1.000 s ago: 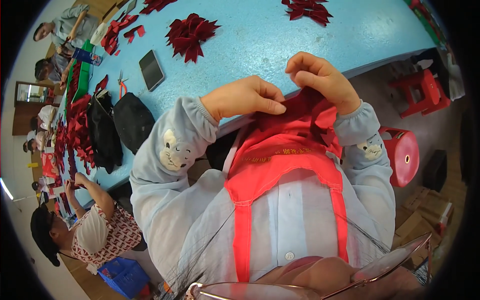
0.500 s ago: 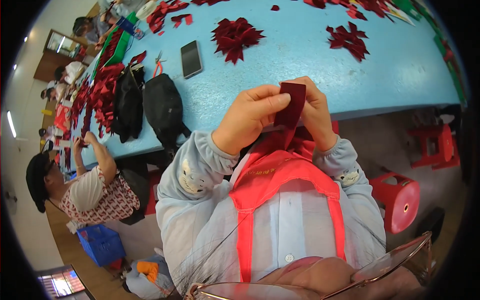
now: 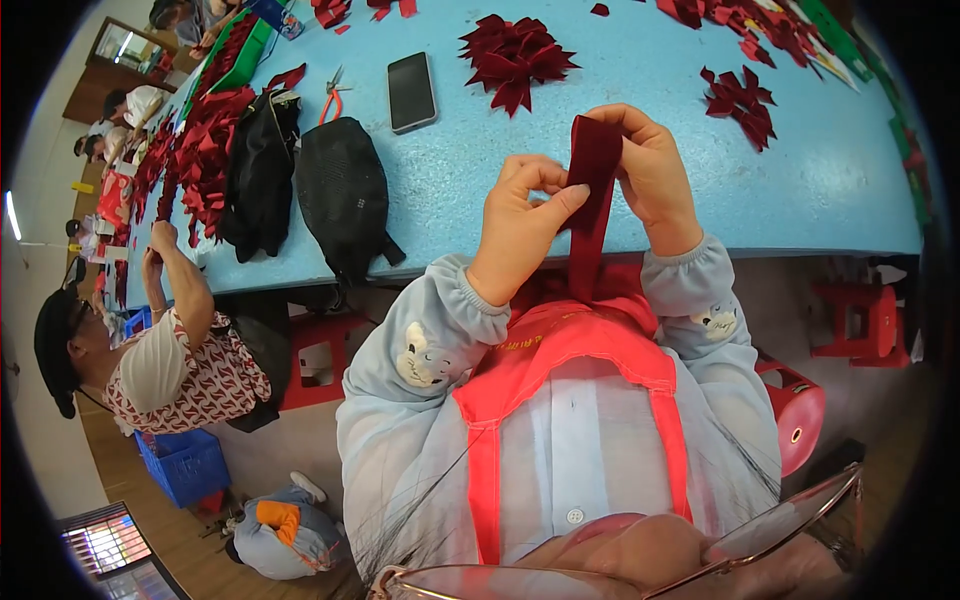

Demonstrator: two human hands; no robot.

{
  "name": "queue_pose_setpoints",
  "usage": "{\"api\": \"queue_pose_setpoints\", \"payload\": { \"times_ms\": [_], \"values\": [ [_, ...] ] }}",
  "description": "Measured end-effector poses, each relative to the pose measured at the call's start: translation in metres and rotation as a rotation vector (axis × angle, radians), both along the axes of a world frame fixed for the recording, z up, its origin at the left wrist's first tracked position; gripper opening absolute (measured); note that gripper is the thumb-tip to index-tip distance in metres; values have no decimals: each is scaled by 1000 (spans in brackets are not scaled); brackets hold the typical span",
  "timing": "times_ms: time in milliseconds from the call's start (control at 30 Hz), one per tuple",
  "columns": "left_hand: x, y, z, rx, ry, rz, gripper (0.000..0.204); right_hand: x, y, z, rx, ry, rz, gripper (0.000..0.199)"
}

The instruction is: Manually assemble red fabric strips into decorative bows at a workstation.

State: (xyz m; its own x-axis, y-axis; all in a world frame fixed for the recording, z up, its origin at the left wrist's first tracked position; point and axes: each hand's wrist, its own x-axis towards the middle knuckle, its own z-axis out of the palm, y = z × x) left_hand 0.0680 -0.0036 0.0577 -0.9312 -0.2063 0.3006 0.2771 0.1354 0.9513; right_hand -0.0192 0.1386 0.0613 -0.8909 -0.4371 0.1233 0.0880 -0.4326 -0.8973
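Note:
A wide dark red velvet ribbon (image 3: 594, 165) stands upright between my hands, folded over at its top. Its lower length runs down onto the red apron (image 3: 570, 340) on my lap. My right hand (image 3: 660, 180) grips the ribbon near the top from the right, its fingers partly behind the fold. From the left, my left hand (image 3: 525, 225) pinches the ribbon's edge lower down, thumb against the velvet and fingers curled. On the blue table ahead lie a pile of dark red bows (image 3: 515, 62) and a smaller bow cluster (image 3: 741, 106).
Left of the bows lie a black phone (image 3: 412, 92), red-handled pliers (image 3: 333, 96) and two black pouches (image 3: 345, 190). Beyond them is a heap of red ribbon pieces (image 3: 207, 160). A co-worker (image 3: 180, 360) sits at left. Red stools (image 3: 858, 320) stand at right.
My hands have risen and moved away from my body, and the right one is now higher on the ribbon. More of the ribbon's hanging length shows. The whole view has shifted slightly.

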Motion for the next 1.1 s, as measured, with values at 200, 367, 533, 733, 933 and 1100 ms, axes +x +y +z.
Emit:
{"api": "queue_pose_setpoints", "payload": {
  "times_ms": [200,367,533,733,933,1100],
  "values": [
    [-17,-12,-5,394,-113,-124,8,-18,-22,10,-25,50,88,17],
    [-22,-20,14,522,-211,-87,7,-30,-31,23,-41,103,88,19],
    [-33,-15,15,574,-162,-71,8,-39,-27,33,-44,116,110,23],
    [-42,-7,15,573,-168,-32,9,-43,-15,39,-129,-14,191,25],
    [-41,-6,20,542,-184,-13,11,-41,-20,31,80,115,60,24],
    [-43,-12,19,439,-136,-12,11,-43,-30,29,17,119,44,20]
  ]
}}
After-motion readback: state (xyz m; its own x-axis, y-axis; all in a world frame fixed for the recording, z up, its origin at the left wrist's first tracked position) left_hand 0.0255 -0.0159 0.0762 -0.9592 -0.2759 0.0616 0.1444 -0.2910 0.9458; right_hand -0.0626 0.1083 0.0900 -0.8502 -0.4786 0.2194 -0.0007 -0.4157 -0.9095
